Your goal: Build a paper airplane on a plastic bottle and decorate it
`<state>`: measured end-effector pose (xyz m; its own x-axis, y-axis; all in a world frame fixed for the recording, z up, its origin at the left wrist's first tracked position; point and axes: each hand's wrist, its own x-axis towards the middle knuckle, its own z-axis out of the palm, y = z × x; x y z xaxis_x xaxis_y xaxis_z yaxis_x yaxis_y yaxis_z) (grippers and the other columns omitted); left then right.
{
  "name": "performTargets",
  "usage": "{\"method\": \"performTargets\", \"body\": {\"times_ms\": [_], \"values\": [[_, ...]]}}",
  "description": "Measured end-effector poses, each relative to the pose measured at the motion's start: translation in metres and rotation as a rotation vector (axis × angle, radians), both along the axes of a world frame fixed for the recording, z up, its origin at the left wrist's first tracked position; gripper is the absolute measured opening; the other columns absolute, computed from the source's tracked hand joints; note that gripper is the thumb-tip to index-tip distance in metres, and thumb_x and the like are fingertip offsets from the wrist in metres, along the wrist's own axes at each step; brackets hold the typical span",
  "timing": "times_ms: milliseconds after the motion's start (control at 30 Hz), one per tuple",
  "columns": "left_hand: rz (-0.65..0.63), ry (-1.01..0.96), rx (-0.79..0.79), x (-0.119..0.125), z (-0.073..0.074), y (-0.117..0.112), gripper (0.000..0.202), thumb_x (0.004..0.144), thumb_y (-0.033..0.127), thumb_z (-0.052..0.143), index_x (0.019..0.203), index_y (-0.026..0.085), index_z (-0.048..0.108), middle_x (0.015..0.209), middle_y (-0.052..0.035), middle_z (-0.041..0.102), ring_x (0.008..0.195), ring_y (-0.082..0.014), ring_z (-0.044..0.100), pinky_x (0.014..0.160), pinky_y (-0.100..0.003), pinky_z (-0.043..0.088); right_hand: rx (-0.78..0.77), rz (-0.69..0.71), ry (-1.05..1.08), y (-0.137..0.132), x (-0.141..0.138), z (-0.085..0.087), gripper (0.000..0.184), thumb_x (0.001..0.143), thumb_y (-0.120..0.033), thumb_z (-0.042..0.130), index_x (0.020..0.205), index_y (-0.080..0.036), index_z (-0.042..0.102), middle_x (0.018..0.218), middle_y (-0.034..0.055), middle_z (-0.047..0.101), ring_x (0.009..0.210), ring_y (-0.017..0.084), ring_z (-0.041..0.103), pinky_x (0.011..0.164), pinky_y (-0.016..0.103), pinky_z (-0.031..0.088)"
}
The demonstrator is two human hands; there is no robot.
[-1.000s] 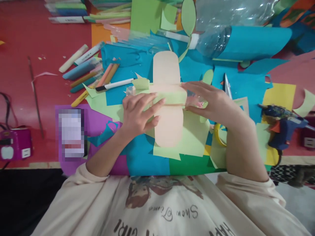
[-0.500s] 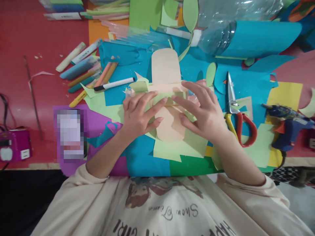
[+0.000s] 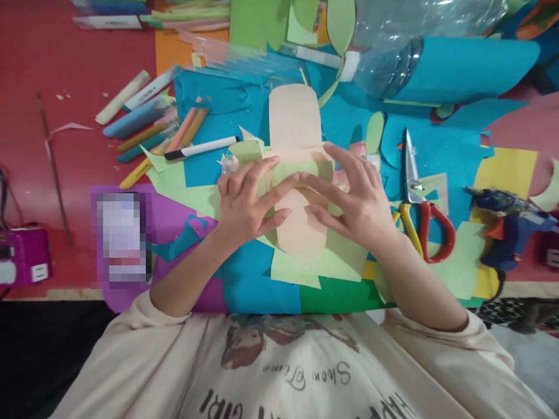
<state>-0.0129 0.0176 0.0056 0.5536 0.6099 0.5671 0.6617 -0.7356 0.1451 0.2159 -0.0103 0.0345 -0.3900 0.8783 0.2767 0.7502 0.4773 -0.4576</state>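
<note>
A peach paper cutout with rounded ends lies in front of me, creased across its middle, with a light green strip over its centre. My left hand rests at its left side, fingers spread, index fingertip on the strip. On the right side, my right hand has its fingers apart, the index tip meeting the left index tip at the strip. Both thumbs lie over the lower peach flap. Pale green paper is underneath.
Red-and-yellow-handled scissors and a blue glue gun lie to the right. Several markers are at the left, above a phone. A plastic bottle wrapped in blue paper lies at the back right.
My right hand has shifted slightly left, so its index fingertip now meets the left one over the strip. My left hand stays nearly where it was.
</note>
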Motion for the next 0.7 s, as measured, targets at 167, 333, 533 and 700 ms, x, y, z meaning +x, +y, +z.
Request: {"method": "performTargets", "body": {"times_ms": [167, 333, 533, 700], "values": [[0.001, 0.001, -0.08, -0.0013, -0.0011, -0.0005, 0.052, 0.097, 0.061, 0.032, 0.142, 0.04, 0.047, 0.139, -0.005, 0.057, 0.117, -0.0286, 0.054, 0.098, -0.043, 0.029, 0.035, -0.029, -0.045, 0.0006, -0.0003, -0.004, 0.037, 0.093, -0.041, 0.054, 0.129, -0.036, 0.059, 0.148, 0.0072, 0.049, 0.138, 0.038, 0.044, 0.107, 0.065, 0.04], [0.002, -0.021, 0.065, 0.0013, 0.0011, 0.0013, 0.05, 0.098, 0.057, 0.033, 0.141, 0.035, 0.05, 0.128, -0.0072, 0.063, 0.111, -0.0253, 0.056, 0.094, -0.04, 0.031, 0.064, -0.033, -0.054, 0.0002, -0.0011, -0.0022, 0.034, 0.094, -0.041, 0.051, 0.127, -0.036, 0.06, 0.145, 0.0085, 0.052, 0.136, 0.037, 0.047, 0.105, 0.066, 0.043], [0.012, -0.009, -0.066, -0.0024, 0.0007, 0.0001, 0.049, 0.098, 0.058, 0.031, 0.141, 0.042, 0.046, 0.134, -0.0041, 0.061, 0.117, -0.0275, 0.056, 0.097, -0.043, 0.03, 0.032, -0.035, -0.015, 0.0005, 0.001, -0.0022, 0.033, 0.093, -0.038, 0.056, 0.125, -0.038, 0.06, 0.147, 0.0075, 0.05, 0.135, 0.039, 0.047, 0.103, 0.068, 0.044], [-0.007, -0.086, -0.046, -0.0024, -0.0013, -0.0005, 0.05, 0.097, 0.058, 0.032, 0.141, 0.041, 0.047, 0.132, -0.0049, 0.062, 0.114, -0.0276, 0.057, 0.097, -0.043, 0.031, 0.03, -0.036, -0.003, 0.0007, 0.0004, -0.0021, 0.035, 0.092, -0.037, 0.057, 0.128, -0.037, 0.058, 0.148, 0.0076, 0.049, 0.137, 0.038, 0.046, 0.105, 0.066, 0.045]]}}
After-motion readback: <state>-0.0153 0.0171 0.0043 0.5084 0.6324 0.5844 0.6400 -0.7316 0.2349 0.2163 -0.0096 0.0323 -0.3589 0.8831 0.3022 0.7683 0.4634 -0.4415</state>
